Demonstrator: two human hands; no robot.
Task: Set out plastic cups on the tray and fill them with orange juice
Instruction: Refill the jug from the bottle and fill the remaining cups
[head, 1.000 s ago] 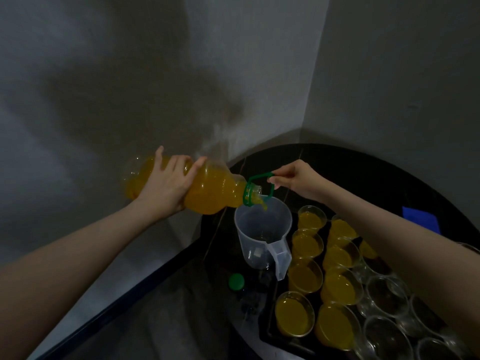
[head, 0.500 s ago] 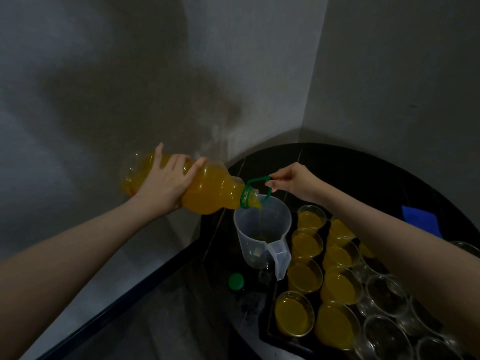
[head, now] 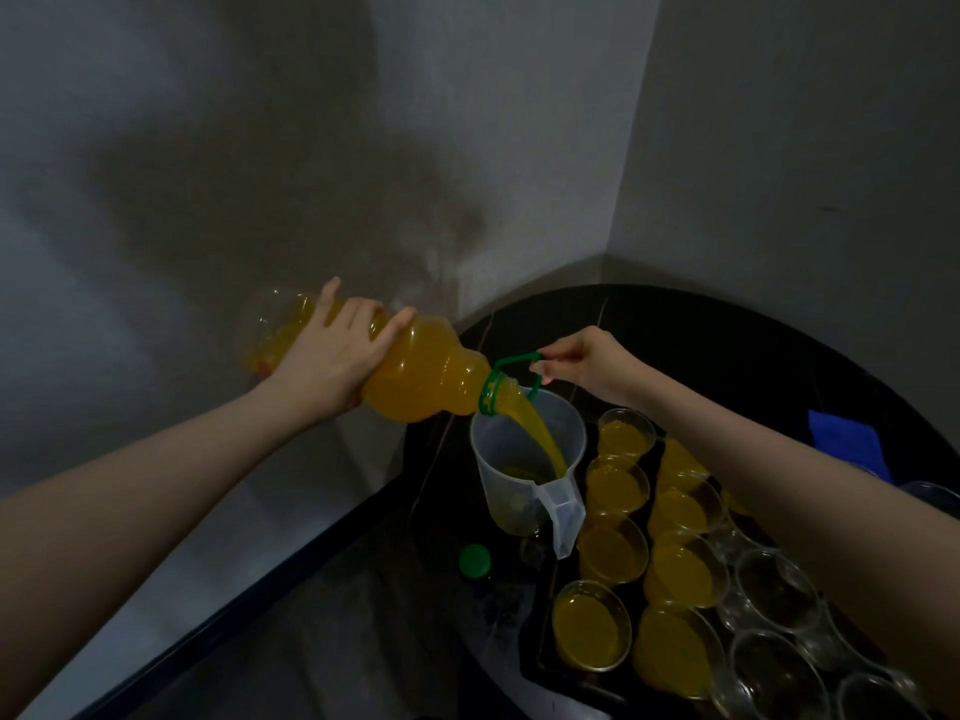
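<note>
A large clear bottle of orange juice (head: 426, 379) is tipped on its side above a clear plastic jug (head: 511, 491). My left hand (head: 332, 356) grips the bottle's body. My right hand (head: 587, 358) pinches the green carry handle (head: 511, 361) at the neck. A stream of juice (head: 537, 433) runs from the mouth into the jug, which holds a little juice at the bottom. To the right, several plastic cups stand on a dark tray (head: 545, 662): the nearer rows hold juice (head: 589, 623), the cups further right (head: 776, 592) are clear and unfilled.
The green bottle cap (head: 474, 559) lies on the round black table (head: 727, 335) left of the tray. A blue cloth (head: 844, 441) sits at the table's right side. Grey walls meet in a corner behind the table.
The bottle has tipped further down and the trickle has grown into a full stream. Juice now collects in the jug's bottom. Both hands keep their grips.
</note>
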